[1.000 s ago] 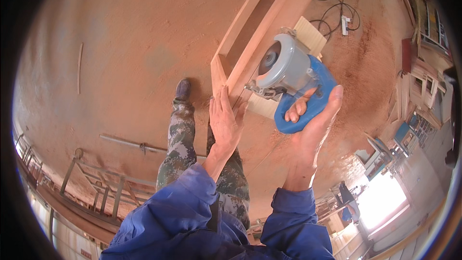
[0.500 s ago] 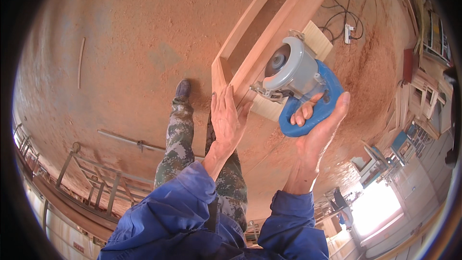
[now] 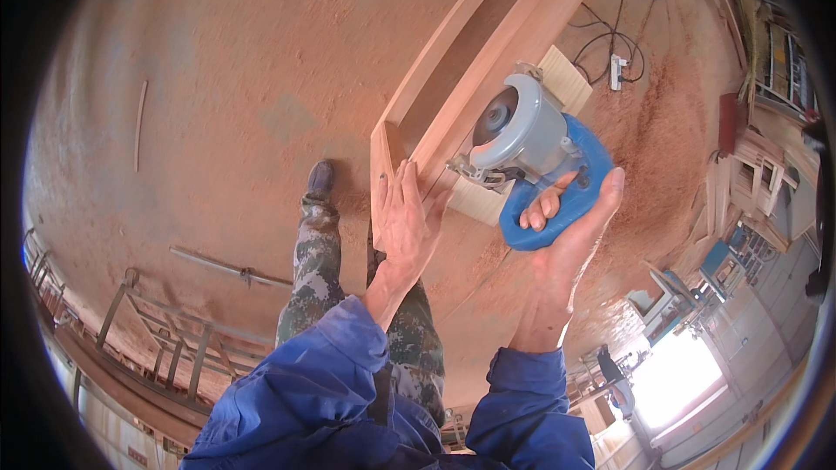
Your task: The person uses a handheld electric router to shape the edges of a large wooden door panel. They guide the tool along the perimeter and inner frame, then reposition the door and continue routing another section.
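My right hand (image 3: 566, 235) grips the blue handle of a grey hand-held power saw (image 3: 527, 144), holding it over the near end of a long wooden frame piece (image 3: 488, 61). The saw's round blade guard faces the wood. My left hand (image 3: 405, 222) lies flat on the near end of that frame piece, fingers stretched along it, just left of the saw. Both sleeves are blue.
The floor (image 3: 244, 96) is covered in reddish sawdust. A white power strip (image 3: 618, 72) with black cables lies at the upper right. A light wooden block (image 3: 564, 78) sits behind the saw. Metal frames (image 3: 165, 331) stand lower left; furniture parts stack at the right edge.
The saw has shifted slightly along the wood toward its near end, and my right hand's grip on the handle has tilted. My left hand stays pressed on the wood.
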Available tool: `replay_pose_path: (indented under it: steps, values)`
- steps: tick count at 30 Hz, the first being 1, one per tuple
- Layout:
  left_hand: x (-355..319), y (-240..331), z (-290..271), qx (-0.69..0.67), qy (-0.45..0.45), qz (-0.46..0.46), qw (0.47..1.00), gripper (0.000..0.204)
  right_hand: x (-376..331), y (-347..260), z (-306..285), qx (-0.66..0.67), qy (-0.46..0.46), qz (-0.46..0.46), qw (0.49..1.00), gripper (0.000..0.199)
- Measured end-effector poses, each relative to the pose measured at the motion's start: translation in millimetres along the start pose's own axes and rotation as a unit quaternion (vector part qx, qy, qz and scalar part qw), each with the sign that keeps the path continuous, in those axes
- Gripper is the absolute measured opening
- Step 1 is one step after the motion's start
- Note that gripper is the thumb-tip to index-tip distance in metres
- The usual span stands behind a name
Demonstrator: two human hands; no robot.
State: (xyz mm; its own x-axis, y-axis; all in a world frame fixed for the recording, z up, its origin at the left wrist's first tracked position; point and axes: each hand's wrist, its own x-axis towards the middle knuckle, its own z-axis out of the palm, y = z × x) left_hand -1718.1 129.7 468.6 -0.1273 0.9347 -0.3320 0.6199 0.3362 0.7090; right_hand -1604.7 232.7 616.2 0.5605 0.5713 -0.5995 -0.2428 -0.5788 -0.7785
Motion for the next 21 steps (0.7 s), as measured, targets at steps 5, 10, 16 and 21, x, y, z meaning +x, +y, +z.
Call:
replay_pose_path:
  steps: [5,10,16,21]
  values:
    - [2,1,-3,-0.007,-0.004,-0.005,1.000,0.066,-3,-4,3,-0.007,-0.003,-0.004,1.000,0.066]
    - [1,-1,-3,-0.014,0.014,0.008,1.000,0.067,-6,-6,7,-0.011,-0.003,-0.005,1.000,0.065]
    - [6,2,-8,-0.026,0.028,0.010,0.999,0.067,-10,-11,12,0.004,-0.002,-0.013,1.000,0.063]
    - [8,-2,-7,-0.024,0.055,0.035,0.998,0.065,-12,-16,17,0.003,-0.003,-0.027,1.000,0.062]
